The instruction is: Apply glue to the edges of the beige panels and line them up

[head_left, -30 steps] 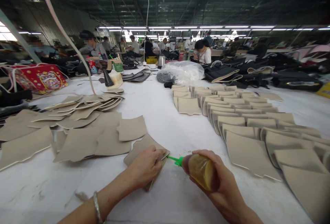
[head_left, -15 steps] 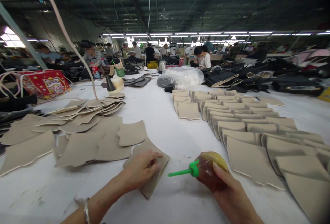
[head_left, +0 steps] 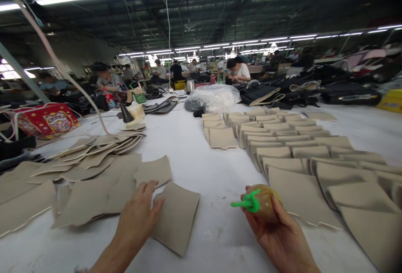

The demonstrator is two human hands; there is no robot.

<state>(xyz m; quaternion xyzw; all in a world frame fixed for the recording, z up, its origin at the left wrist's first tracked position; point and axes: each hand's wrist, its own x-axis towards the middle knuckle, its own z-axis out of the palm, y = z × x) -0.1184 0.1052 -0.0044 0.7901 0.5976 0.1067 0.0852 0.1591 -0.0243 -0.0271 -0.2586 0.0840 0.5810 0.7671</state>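
Note:
My right hand point(head_left: 278, 225) is wrapped round a squeeze bottle point(head_left: 266, 202) of yellow-brown liquid, probably glue, with its green nozzle pointing left above the white table. My left hand point(head_left: 138, 212) lies over the beige pieces on the left, fingers apart. Its thumb is at the left edge of a flat beige piece point(head_left: 177, 218) directly in front of me. The fingertips reach the lower edge of a smaller beige piece point(head_left: 155, 170); whether they press on it I cannot tell.
Loose beige pieces point(head_left: 84, 197) are heaped at left. Overlapping rows of folded beige pieces point(head_left: 276, 151) cover the right side. Farther back are a red patterned bag point(head_left: 47, 120), clear plastic wrapping point(head_left: 216, 97) and black bags point(head_left: 264, 93). A hose point(head_left: 75, 84) hangs at left; people sit beyond.
My left hand has moved left, off the front beige piece, and its fingers have spread. The bottle has shifted right in my right hand, its nozzle now pointing more towards me. The view has tilted.

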